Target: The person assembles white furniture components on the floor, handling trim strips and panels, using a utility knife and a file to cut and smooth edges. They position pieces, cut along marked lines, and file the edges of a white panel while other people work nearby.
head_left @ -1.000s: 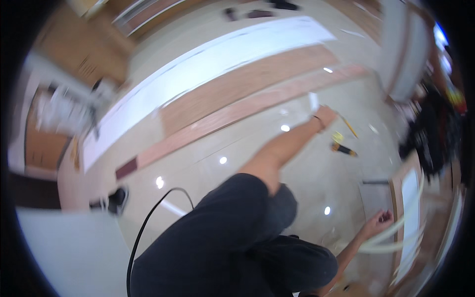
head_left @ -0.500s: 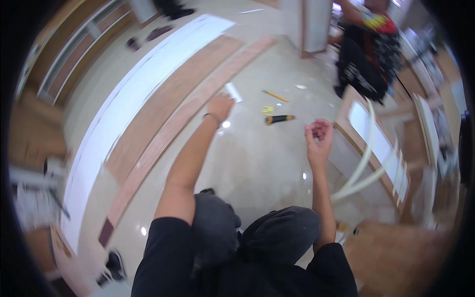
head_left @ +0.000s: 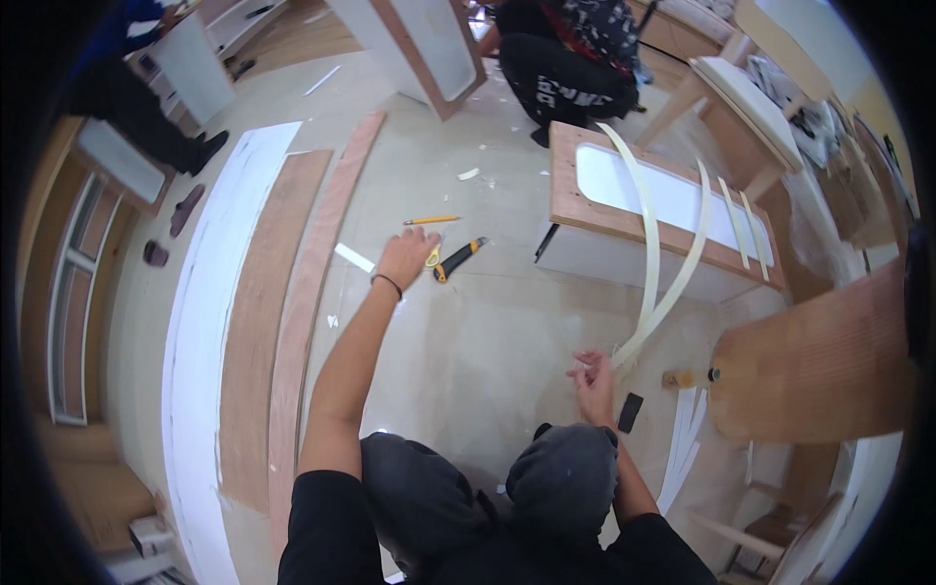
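Note:
My left hand (head_left: 403,258) reaches down to the floor, fingers apart and bent, at yellow-handled scissors (head_left: 433,257). Whether it touches them cannot be told. A yellow pencil (head_left: 432,220) lies just beyond its fingertips, and a black and yellow utility knife (head_left: 460,260) to the right. Left of this hand is a short white strip (head_left: 354,258). Beside my right knee, my right hand (head_left: 592,382) is raised, its fingers curled in a loose pinch; anything between them is too small to make out. Long pale edging strips (head_left: 651,244) curve up past it.
Long boards, one white (head_left: 210,292) and two brown (head_left: 263,312), lie at the left. A cabinet piece (head_left: 663,210) rests at the right, near a wooden panel (head_left: 819,361). One person (head_left: 565,73) crouches ahead; another (head_left: 136,117) stands far left. A dark block (head_left: 631,412) lies near my right hand.
The view has shifted, bringing more of the right side into sight. My left hand has gone from beside the white strip to the scissors. My right hand has drawn closer to my knee.

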A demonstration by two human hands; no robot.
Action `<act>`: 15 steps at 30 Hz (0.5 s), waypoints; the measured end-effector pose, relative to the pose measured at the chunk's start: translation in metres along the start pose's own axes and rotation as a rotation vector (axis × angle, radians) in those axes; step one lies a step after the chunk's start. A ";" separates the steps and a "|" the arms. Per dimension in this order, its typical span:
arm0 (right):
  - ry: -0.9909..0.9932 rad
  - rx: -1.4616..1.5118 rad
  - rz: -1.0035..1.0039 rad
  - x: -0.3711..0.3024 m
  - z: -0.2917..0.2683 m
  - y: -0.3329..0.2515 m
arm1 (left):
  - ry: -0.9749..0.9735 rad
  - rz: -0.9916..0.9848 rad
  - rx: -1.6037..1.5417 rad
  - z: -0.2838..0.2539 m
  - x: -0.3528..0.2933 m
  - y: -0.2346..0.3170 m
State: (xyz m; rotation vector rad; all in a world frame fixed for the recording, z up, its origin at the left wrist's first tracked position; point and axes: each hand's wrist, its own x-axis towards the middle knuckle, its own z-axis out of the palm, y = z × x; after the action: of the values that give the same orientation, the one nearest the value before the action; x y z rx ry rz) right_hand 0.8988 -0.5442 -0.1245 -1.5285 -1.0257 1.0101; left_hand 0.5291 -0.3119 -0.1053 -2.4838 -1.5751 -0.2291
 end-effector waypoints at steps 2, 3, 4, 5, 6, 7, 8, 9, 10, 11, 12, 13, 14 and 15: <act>-0.099 -0.248 -0.009 -0.028 0.005 0.027 | 0.195 0.009 0.019 -0.005 0.029 -0.017; -0.125 -0.267 -0.030 -0.038 0.006 0.034 | 0.249 -0.030 0.022 -0.007 0.041 -0.026; -0.191 -0.295 -0.003 -0.043 0.006 0.037 | 0.257 -0.120 -0.108 -0.008 0.051 -0.032; -0.240 -0.365 0.095 -0.045 0.006 0.035 | 0.183 -0.251 -0.226 -0.008 0.059 -0.035; -0.251 -0.319 0.051 -0.043 0.005 0.030 | 0.119 -0.344 -0.383 -0.006 0.061 -0.035; -0.246 -0.312 0.080 -0.037 0.003 0.022 | 0.040 -0.473 -0.527 -0.003 0.060 -0.034; -0.252 -0.276 0.052 -0.028 0.002 0.010 | -0.009 -0.482 -0.499 0.004 0.055 -0.029; -0.210 -0.312 0.036 -0.017 0.002 -0.002 | -0.045 -0.482 -0.496 0.011 0.046 -0.024; -0.189 -0.300 -0.043 -0.006 0.002 -0.015 | -0.091 -0.395 -0.337 0.019 0.035 -0.021; -0.170 -0.315 -0.063 0.006 0.002 -0.027 | -0.148 -0.302 -0.190 0.027 0.023 -0.022; -0.159 -0.311 -0.104 0.019 0.001 -0.040 | -0.188 -0.348 -0.187 0.036 0.011 -0.023; -0.121 -0.294 -0.135 0.030 0.000 -0.052 | -0.271 -0.435 -0.178 0.045 0.004 -0.025; -0.090 -0.275 -0.163 0.038 0.001 -0.062 | -0.304 -0.435 -0.208 0.053 0.000 -0.030; -0.066 -0.234 -0.208 0.047 0.002 -0.070 | -0.365 -0.462 -0.234 0.059 -0.003 -0.036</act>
State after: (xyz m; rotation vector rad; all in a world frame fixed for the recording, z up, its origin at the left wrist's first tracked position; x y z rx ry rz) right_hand 0.9021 -0.4888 -0.0605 -1.5440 -1.3587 0.8215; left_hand 0.4968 -0.2850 -0.1602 -2.3842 -2.3942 -0.0196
